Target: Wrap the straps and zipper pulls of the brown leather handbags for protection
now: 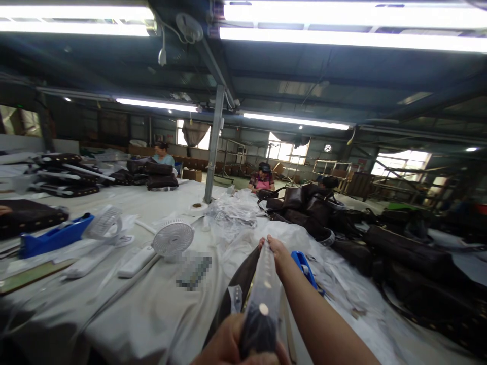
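Note:
A dark brown studded bag [243, 271] stands edge-on in front of me, with translucent plastic [266, 274] covering its studded edge. At the bottom of the view, my left hand [226, 337] is closed around the bag's near end. My right hand [276, 248] reaches forward and pinches the far end, fingertips together on the plastic. A small clear piece with dark dots [235, 298] shows on the bag's left side. Just right of my right forearm lies a blue tape dispenser [304, 268]. The bag's underside is hidden.
On the left of the white-covered table [148, 314] are a white fan [173, 237], another fan [104, 223] and a blue dispenser [57, 235]. Dark bags [308, 208] are piled right. Crumpled plastic [236, 210] lies ahead, near a post [215, 144]. Two people sit beyond.

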A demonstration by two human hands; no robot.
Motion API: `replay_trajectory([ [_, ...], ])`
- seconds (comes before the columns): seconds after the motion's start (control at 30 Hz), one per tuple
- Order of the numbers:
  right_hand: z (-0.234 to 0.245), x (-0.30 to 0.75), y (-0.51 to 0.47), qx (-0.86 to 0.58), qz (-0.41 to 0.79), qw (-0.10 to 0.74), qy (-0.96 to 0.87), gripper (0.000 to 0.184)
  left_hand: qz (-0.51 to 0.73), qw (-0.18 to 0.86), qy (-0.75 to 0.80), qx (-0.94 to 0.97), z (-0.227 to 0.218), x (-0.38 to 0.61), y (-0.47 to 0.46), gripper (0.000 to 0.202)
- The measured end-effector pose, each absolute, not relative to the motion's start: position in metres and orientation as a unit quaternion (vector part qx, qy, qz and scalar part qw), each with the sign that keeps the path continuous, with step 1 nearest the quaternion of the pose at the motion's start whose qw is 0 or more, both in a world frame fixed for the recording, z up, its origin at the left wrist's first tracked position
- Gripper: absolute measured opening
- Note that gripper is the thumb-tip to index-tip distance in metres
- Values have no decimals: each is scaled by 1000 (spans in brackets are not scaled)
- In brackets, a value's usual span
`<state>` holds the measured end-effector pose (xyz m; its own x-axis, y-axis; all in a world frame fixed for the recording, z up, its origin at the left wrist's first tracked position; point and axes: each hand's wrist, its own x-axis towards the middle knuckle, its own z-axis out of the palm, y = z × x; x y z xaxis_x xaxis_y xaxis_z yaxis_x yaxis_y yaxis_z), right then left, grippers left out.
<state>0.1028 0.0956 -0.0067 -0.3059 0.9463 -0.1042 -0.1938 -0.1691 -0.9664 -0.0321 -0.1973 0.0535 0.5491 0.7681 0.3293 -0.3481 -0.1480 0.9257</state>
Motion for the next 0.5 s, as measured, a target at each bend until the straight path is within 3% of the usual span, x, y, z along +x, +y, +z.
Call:
replay_trajectory([
  [0.13,-25,113,85,-471,585,457,-477,30,575,669,25,470,53,-37,-189,33],
  [0.23,-36,119,72,-504,496,491,-508,31,600,682,20,417,58,-40,-190,31],
  [0.4,-20,116,64,-442,351,536,-627,67,589,686,33,426,71,-36,-192,29],
  [0.5,0,110,76,-386,332,506,-696,51,562,697,41,444,76,-31,-197,26],
])
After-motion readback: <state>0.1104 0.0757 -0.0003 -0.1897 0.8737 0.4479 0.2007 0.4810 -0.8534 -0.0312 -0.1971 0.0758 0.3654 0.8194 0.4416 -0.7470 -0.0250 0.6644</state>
